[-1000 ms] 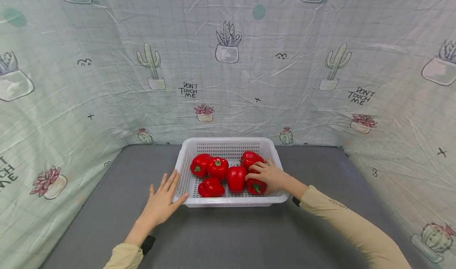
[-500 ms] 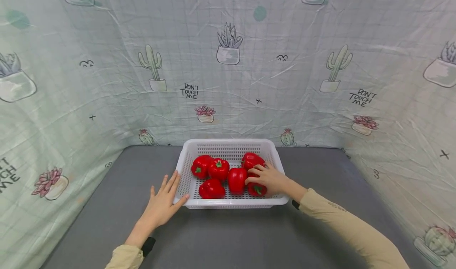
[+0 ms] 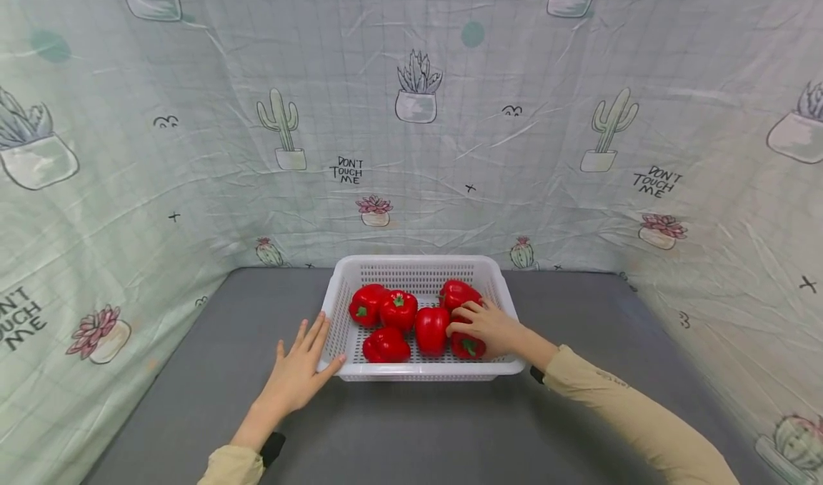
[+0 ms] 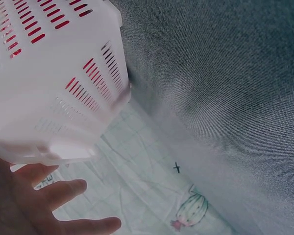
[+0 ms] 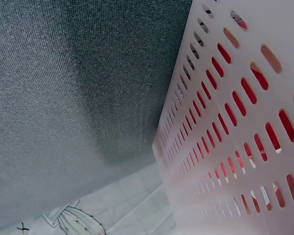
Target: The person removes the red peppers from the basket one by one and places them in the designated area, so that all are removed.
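A white perforated plastic basket [image 3: 424,369] holds several red bell peppers. Inside its right end, my right hand [image 3: 494,329] grips the front-right bell pepper [image 3: 467,347], fingers bent over its top; its green stem faces me. In the right wrist view that hand is mostly hidden behind the basket wall [image 5: 220,107], with red showing through the slots. My left hand [image 3: 292,374] rests against the left rim, fingers straight and spread. In the left wrist view its fingers [image 4: 63,193] show beside the basket's rim.
Next to the gripped pepper lie an upright bell pepper [image 3: 432,330] and one behind it [image 3: 459,293]. Three more, including the front-left bell pepper [image 3: 386,346], sit leftward. The basket stands on a grey table [image 3: 411,435]; patterned cloth [image 3: 411,149] hangs behind and at both sides.
The whole head view has shifted slightly, so everything appears a little lower and further right. Both hands keep their places on the pepper and the basket rim.
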A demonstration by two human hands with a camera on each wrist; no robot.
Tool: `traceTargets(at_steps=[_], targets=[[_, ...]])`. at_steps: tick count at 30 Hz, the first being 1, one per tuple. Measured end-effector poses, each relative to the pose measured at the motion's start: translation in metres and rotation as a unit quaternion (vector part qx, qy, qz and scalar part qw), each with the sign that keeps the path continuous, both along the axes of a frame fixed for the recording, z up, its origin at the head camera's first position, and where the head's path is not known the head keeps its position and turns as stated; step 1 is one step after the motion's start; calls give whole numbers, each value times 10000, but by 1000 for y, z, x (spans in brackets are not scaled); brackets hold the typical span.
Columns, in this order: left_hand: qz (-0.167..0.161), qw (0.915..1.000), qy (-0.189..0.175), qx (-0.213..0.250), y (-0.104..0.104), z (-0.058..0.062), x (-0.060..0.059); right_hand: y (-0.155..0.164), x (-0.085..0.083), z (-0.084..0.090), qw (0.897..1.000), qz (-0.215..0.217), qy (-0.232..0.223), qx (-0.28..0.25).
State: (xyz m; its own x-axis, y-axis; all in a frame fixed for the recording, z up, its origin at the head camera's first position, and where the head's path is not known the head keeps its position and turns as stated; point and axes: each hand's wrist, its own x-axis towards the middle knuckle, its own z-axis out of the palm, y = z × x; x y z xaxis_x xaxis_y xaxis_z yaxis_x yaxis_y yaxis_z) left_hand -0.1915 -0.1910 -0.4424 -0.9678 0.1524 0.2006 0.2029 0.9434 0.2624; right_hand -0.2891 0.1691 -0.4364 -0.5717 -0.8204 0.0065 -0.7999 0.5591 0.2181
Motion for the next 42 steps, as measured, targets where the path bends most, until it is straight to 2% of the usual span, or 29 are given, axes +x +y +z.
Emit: traceTargets(at_steps=[8, 19, 34, 42], targets=[[49, 10000, 48, -33, 1, -1, -1, -1, 2, 1, 9997, -233, 14, 21], [6, 10000, 29, 46, 1, 2, 0, -2, 4, -1, 9993, -114, 367, 46], [15, 10000, 33, 71, 1, 1, 1, -4, 6, -3, 9959, -173, 761, 454], [6, 10000, 45, 54, 1, 0, 0, -3, 3, 0, 9971, -199, 712, 201]])
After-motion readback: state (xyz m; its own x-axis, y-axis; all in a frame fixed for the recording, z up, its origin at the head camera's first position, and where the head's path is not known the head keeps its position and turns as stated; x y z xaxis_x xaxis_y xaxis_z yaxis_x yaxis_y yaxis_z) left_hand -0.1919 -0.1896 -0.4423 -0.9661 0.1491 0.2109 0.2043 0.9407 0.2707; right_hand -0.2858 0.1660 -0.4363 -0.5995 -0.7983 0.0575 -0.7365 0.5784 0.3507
